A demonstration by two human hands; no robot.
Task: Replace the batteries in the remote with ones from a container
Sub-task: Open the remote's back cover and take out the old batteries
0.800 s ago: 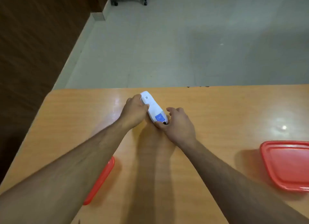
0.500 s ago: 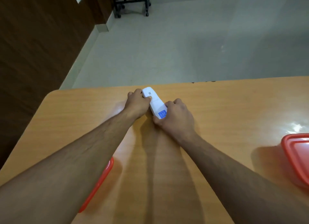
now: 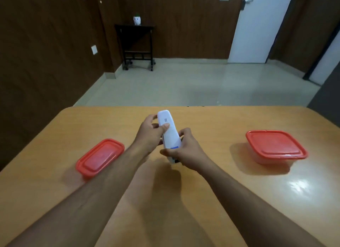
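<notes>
Head view: white remote [image 3: 170,134] held above counter [image 3: 211,200] centre, back face up, lower end hidden behind right hand [image 3: 185,150]. Left hand [image 3: 150,134] fingers curled round upper half, thumb on top; right fingers wrapped round base. Contents of left container [image 3: 100,157] and right container [image 3: 275,145] unseen under red lids. Remote lifted off counter since earlier; both containers now fully visible.

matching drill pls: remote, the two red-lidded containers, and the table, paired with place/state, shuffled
1. remote
2. flat container
3. deep container
4. table

a. lid on, by the right forearm
b. orange-brown top, bears both containers
c. white, held in both hands, left hand and right hand
d. lid on, by the left forearm

Pairs: 1-c, 2-d, 3-a, 4-b
</notes>
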